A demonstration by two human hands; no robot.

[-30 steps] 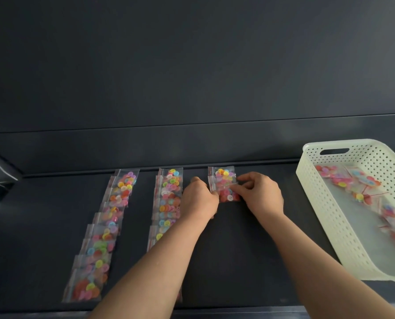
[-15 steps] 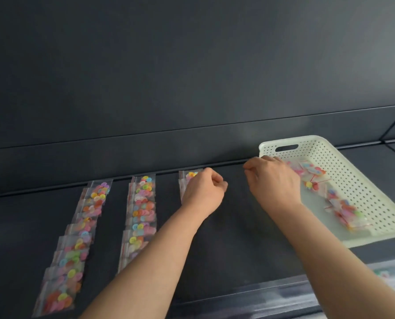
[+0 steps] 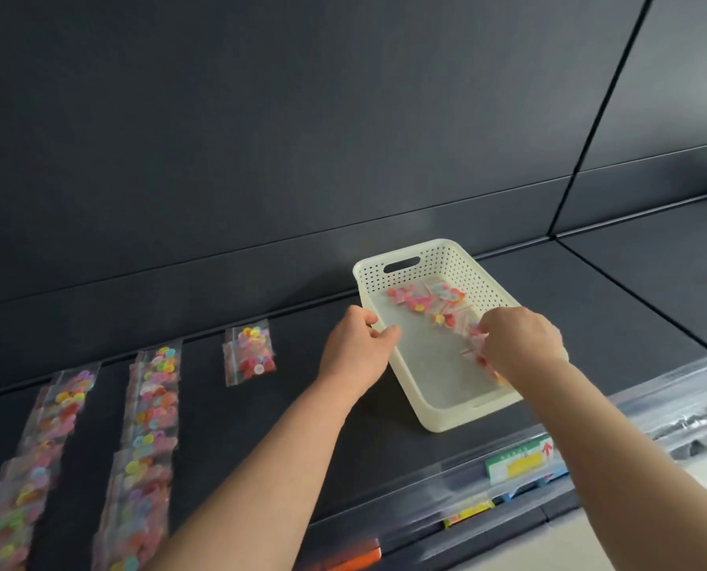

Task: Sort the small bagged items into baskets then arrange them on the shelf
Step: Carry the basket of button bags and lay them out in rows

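Moved: both your hands have left the short third row (image 3: 249,356). Your left hand (image 3: 358,348) is now at the basket and your right hand (image 3: 520,344) is inside it.
Basket: the cream perforated plastic basket (image 3: 442,261) sits on the dark flat shelf (image 3: 261,447), to the right of the rows.
Done: the first long row (image 3: 51,438) and second long row (image 3: 150,426) of small clear plastic bags of coloured buttons are laid front to back. The short third row is started, with only a couple of bags at the back.
Left to do: loose bags (image 3: 422,296) lie along the basket's far and right sides. By my estimate, arranging is past halfway.
Left hand: clenched on the basket's left rim with the thumb inside the wall, steadying it.
Right hand: fingers curled down onto the loose bags, pinching one by its edge as far as shows. The palm hides the rest.
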